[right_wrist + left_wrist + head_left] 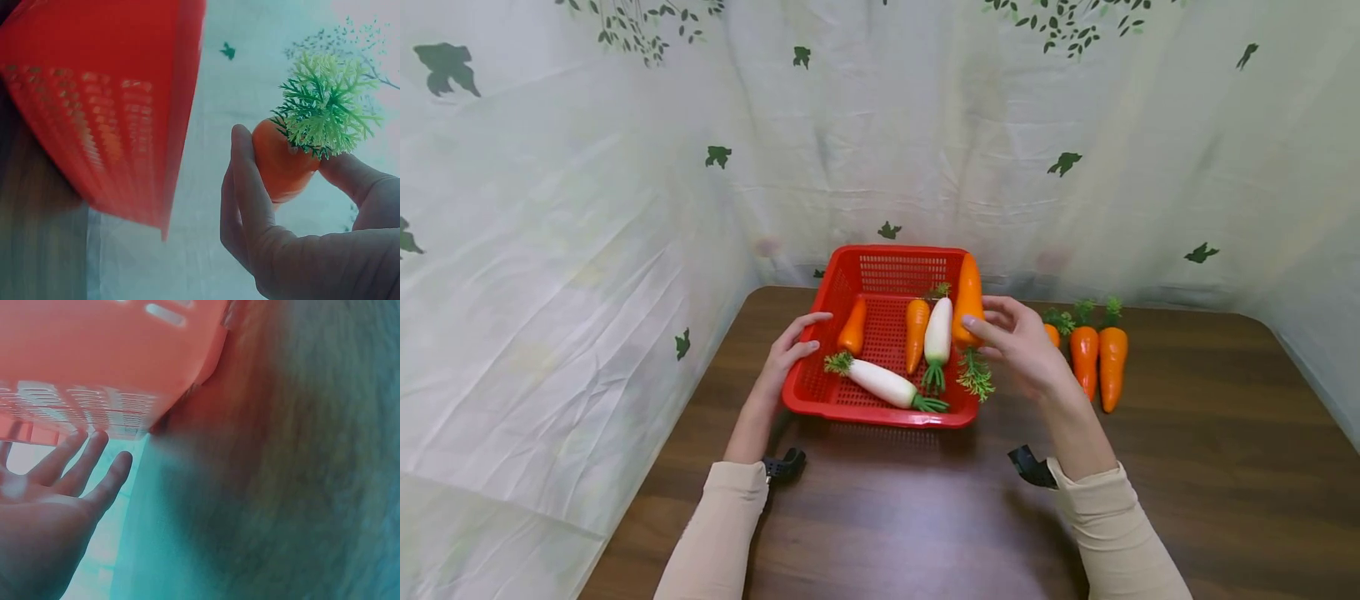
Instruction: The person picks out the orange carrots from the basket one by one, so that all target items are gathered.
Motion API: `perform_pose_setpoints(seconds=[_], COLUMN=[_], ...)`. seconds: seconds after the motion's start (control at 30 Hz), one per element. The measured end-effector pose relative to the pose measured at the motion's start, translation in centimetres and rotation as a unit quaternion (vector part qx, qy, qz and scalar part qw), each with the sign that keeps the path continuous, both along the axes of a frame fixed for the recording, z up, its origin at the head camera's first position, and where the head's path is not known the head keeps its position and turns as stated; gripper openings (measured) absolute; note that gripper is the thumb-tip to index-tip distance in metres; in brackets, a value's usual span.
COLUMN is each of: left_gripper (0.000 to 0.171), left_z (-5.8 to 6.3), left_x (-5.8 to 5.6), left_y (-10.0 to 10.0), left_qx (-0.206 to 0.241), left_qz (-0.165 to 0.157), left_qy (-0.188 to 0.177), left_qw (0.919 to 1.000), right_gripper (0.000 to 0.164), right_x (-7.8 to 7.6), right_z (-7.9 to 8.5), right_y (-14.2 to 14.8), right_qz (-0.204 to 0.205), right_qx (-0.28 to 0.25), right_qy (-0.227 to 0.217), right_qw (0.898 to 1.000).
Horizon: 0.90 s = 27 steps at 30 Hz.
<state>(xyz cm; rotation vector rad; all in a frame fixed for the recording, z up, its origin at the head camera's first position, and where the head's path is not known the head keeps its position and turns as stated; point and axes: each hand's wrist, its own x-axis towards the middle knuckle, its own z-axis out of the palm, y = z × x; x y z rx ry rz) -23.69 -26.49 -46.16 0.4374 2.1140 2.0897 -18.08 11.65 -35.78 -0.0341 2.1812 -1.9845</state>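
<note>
My right hand (1018, 337) holds a plump orange carrot (968, 292) between thumb and fingers. The carrot is over the right rim of a red plastic basket (850, 408), its leafy green top (325, 106) facing the near side. At the basket's left side, my left hand (782, 358) rests against the rim, and its extended fingers (84, 462) reach along the outer wall in the left wrist view. Inside the basket are two carrots, one at left (853, 327) and one near the middle (916, 333), plus a white radish lying crosswise (883, 382) and another lying lengthwise (938, 332).
On the brown wooden table (895, 508), three more carrots (1112, 367) lie in a row right of my right hand, leafy ends toward the back. A pale curtain (880, 150) with a green leaf print hangs behind the table and along its left side.
</note>
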Motion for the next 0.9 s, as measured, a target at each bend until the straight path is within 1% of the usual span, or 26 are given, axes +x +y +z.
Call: perform_pose_setpoints(seconds=[0.2, 0.43, 0.73, 0.9], left_gripper=[0.047, 0.048, 0.047, 0.047], left_z=[0.2, 0.0, 0.2, 0.2], left_x=[0.1, 0.1, 0.0, 0.1], left_y=[-0.2, -0.1, 0.1, 0.0], left_qx=[0.000, -0.002, -0.001, -0.004], left_qz=[0.000, -0.003, -0.007, -0.003], left_qy=[-0.003, -0.007, -0.004, -0.006], left_qw=[1.0000, 1.0000, 1.0000, 1.0000], right_gripper=[0.071, 0.073, 0.078, 0.081], right_x=[0.1, 0.4, 1.2, 1.8], right_z=[0.1, -0.1, -1.1, -1.9], right_y=[1.2, 3.1, 8.2, 10.5], right_qz=[0.000, -0.025, -0.051, -0.063], right_qx=[0.001, -0.001, 0.011, 0.042], right_qy=[-0.002, -0.008, -0.005, -0.006], right_qw=[1.000, 1.000, 0.999, 0.997])
